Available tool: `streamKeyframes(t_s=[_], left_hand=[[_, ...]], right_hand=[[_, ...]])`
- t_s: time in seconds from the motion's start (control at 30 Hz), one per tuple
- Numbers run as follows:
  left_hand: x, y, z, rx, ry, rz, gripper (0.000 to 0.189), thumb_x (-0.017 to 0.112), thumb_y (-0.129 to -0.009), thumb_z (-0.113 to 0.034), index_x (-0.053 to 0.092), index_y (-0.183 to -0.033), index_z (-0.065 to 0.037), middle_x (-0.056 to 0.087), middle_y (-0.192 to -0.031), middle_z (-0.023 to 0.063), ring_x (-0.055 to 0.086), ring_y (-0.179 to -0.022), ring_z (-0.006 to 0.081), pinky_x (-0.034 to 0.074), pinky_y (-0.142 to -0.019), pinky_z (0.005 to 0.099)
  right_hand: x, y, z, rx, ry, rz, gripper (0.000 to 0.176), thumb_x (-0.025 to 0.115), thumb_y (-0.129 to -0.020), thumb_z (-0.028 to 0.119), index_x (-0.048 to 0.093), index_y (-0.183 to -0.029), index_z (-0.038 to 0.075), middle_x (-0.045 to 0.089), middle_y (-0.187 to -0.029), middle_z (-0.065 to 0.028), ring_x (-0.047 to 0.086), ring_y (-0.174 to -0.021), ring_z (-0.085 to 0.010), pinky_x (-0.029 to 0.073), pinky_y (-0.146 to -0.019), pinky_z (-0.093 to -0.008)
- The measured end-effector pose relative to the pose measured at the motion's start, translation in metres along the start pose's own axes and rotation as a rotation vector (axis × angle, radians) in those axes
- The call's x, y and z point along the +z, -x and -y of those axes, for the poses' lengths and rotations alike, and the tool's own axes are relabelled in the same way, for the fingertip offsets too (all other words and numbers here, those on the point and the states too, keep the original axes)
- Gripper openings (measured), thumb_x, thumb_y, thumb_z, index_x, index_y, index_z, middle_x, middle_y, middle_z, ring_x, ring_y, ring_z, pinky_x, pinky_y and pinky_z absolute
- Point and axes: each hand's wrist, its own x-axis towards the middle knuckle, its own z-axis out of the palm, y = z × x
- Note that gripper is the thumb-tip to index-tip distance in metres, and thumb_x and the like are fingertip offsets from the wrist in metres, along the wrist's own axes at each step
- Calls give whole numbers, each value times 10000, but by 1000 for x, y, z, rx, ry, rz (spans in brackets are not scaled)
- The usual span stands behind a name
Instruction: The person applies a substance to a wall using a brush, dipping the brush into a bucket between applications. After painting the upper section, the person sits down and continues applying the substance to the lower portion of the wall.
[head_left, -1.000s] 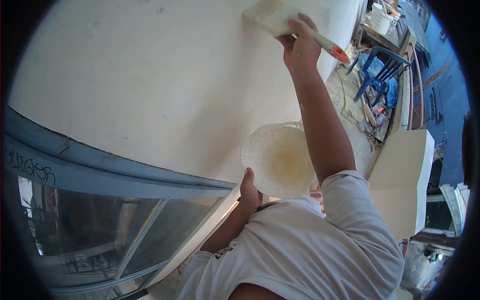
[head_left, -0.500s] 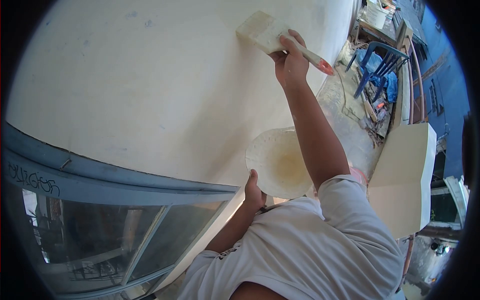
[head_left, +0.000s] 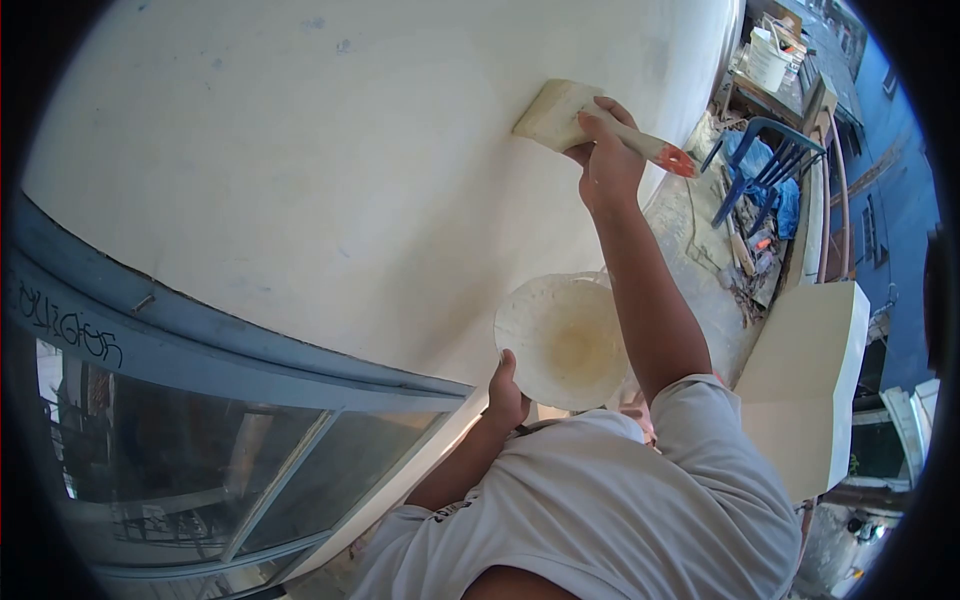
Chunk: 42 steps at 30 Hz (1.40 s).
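Note:
My right hand [head_left: 615, 160] is closed around the handle of a wide paintbrush [head_left: 560, 113], whose handle end is reddish-orange. The brush's bristle end lies against the pale wall [head_left: 300, 170], which has small bluish spots. Lower down, my left hand [head_left: 509, 392] grips the rim of a round whitish bucket [head_left: 530, 325], with the thumb over its edge and the fingers hidden beneath. Some cloudy, yellowish liquid shows at the bucket's bottom. My right forearm overlaps its right side in this view.
A blue-grey window frame [head_left: 230, 360] with glass panes borders the wall at lower left. To the right stand a blue plastic chair [head_left: 770, 165], debris and a railing. A white bucket [head_left: 768, 62] sits on a table farther off. A cream panel [head_left: 800, 385] is beside me.
The brush and my right hand have shifted down and right in view, the brush tilting differently. The bucket sits slightly lower; the whole scene has turned a little as the camera moved.

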Motion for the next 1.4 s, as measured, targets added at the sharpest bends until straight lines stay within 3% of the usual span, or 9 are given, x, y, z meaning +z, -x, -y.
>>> streamKeyframes(t_s=[0.17, 0.23, 0.3, 0.4, 0.63, 0.83, 0.97, 1.2, 1.4], left_hand=[[-6, 0, -2, 59, 26, -4, 560, 341, -927, -431, 279, -1328, -45, 403, -1304, 128, 406, -1197, 274, 331, -1001, 406], [-10, 0, -5, 59, 29, 13, 555, 345, -926, -426, 285, -1324, -44, 408, -1299, 129, 413, -1192, 275, 338, -997, 405], [-11, 3, -5, 49, 23, 26, 550, 350, -926, -422, 290, -1321, -43, 414, -1295, 129, 420, -1188, 275, 345, -993, 405], [-13, 9, -7, 0, 13, 30, 533, 338, -938, -398, 272, -1330, -42, 413, -1291, 120, 417, -1181, 260, 344, -983, 389], [-24, 19, -9, -43, -8, 68, 525, 346, -933, -395, 292, -1315, -38, 421, -1282, 128, 423, -1179, 274, 344, -991, 404], [-31, 29, -16, -38, -12, 55, 510, 336, -941, -374, 274, -1323, -41, 421, -1278, 123, 431, -1173, 260, 360, -981, 388], [-35, 32, -17, -42, -28, 40, 522, 344, -937, -389, 272, -1324, -46, 422, -1277, 122, 446, -1161, 258, 379, -968, 386], [-36, 33, -14, -49, -43, 28, 554, 367, -922, -419, 297, -1312, -33, 417, -1289, 141, 417, -1186, 289, 335, -1000, 412], [-37, 33, -12, -55, -18, 40, 539, 353, -933, -398, 272, -1327, -39, 413, -1289, 123, 416, -1184, 258, 344, -987, 387]], right_hand=[[8, 47, 32, -57, -167, 4, 342, 539, -789, 17, 439, -1116, 35, 502, -1055, -135, 558, -949, -266, 529, -760, -397], [9, 66, 27, 12, -267, -60, 335, 542, -795, 16, 425, -1105, 67, 512, -1028, -130, 573, -877, -225, 533, -673, -349], [21, 79, 27, 35, -294, -74, 336, 544, -803, 26, 411, -1107, 80, 519, -1012, -124, 579, -862, -216, 530, -675, -350], [44, 90, 29, -10, -345, 22, 313, 542, -807, 27, 432, -1097, 66, 516, -1026, -129, 565, -921, -230, 535, -721, -391], [91, 100, 25, -51, -438, 55, 322, 542, -806, 21, 399, -1091, 65, 502, -996, -114, 557, -884, -218, 539, -703, -387], [99, 89, 18, -123, -396, 33, 331, 547, -799, 19, 400, -1092, 58, 495, -1002, -118, 557, -885, -228, 539, -702, -380], [77, 83, -8, -49, -339, 4, 331, 537, -809, 26, 390, -1104, 62, 486, -1049, -133, 564, -883, -221, 532, -667, -345], [84, 86, 25, -105, -393, 25, 339, 543, -785, 18, 421, -1100, 45, 479, -1029, -130, 548, -898, -252, 530, -731, -392], [74, 85, 2, -15, -304, 16, 336, 551, -783, 22, 428, -1093, 53, 484, -1023, -126, 546, -902, -253, 524, -725, -394]])
